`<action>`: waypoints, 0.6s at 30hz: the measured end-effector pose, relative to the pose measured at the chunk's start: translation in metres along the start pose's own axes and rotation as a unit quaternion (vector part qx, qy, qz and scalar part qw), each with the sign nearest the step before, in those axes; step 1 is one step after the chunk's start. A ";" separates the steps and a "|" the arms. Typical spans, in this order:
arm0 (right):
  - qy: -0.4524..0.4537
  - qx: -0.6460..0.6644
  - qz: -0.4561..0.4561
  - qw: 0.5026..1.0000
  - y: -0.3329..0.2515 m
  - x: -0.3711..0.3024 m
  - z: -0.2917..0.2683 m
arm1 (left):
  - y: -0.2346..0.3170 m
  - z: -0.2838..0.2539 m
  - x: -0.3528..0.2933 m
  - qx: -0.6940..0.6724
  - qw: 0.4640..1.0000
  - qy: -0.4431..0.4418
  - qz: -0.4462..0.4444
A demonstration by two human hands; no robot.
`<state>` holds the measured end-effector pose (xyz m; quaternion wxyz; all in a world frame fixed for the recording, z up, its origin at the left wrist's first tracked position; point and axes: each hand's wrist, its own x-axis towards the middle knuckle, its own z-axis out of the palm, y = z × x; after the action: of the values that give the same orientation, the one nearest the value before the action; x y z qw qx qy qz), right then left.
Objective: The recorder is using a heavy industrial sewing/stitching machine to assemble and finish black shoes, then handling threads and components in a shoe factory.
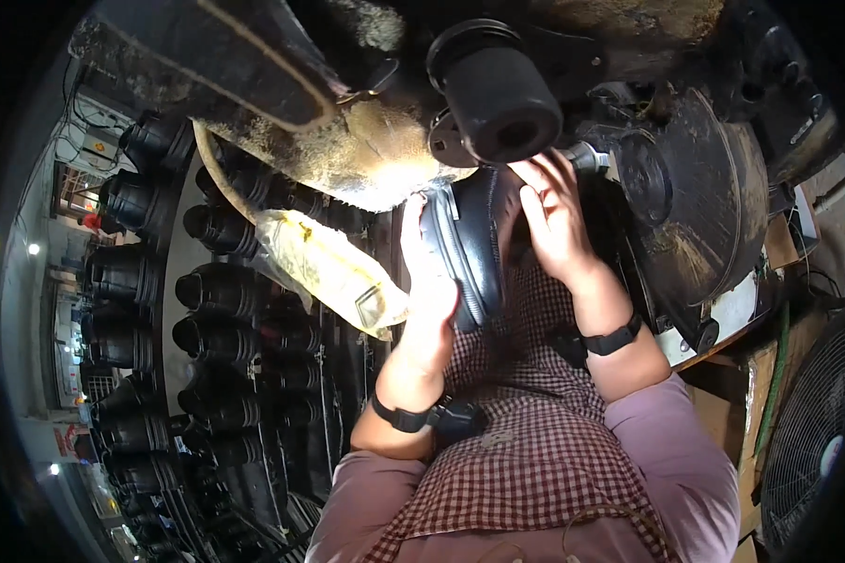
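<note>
A black leather shoe or boot (pixel 481 249) with a thick ribbed sole is held upright on edge in front of me, below a machine. My left hand (pixel 427 267) lies along its sole side, fingers pointing up and thumb side lit brightly. From the other side, my right hand (pixel 556 220) grips the upper, its fingertips partly hidden beneath a black cylinder (pixel 509 98) on the machine. The far end of the shoe reaches up close to that cylinder; whether they touch cannot be made out.
Racks of black footwear (pixel 216 291) stand at the left. A yellowish plastic-wrapped piece (pixel 324 272) hangs beside my left hand. Dusty machine housing (pixel 376 141) spans the top. A round dark disc-shaped part (pixel 704 197) is at the right, with a fan (pixel 812 432) lower down.
</note>
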<state>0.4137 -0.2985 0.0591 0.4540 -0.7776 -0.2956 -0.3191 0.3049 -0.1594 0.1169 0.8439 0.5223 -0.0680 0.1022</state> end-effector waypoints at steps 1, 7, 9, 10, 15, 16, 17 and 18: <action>-0.007 -0.009 0.003 1.000 0.004 0.000 -0.003 | -0.004 -0.006 0.004 0.004 1.000 -0.015 -0.001; -0.055 -0.027 0.042 0.997 0.009 0.007 -0.006 | -0.029 -0.044 0.022 -0.009 0.998 0.050 -0.023; -0.061 -0.068 0.032 0.995 0.015 0.007 -0.009 | -0.022 -0.026 0.029 -0.071 0.994 0.067 -0.058; -0.059 -0.069 0.033 0.995 0.017 0.007 -0.010 | -0.023 -0.023 0.032 -0.071 0.994 0.065 -0.059; -0.129 -0.082 0.076 0.985 0.011 0.004 -0.019 | -0.020 -0.014 0.039 -0.086 0.988 0.119 -0.043; -0.130 -0.083 0.078 0.985 0.007 0.001 -0.023 | -0.016 -0.007 0.040 -0.039 0.989 0.136 -0.040; -0.142 -0.087 0.112 0.980 0.001 -0.004 -0.027 | -0.012 0.001 0.044 -0.025 0.978 0.197 -0.055; -0.155 -0.086 0.143 0.974 -0.007 -0.007 -0.030 | -0.010 -0.003 0.042 -0.024 0.978 0.200 -0.051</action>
<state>0.3970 -0.3235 0.0689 0.3754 -0.8877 -0.2197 -0.1510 0.3482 -0.1566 0.1162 0.8568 0.4736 0.1265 0.1596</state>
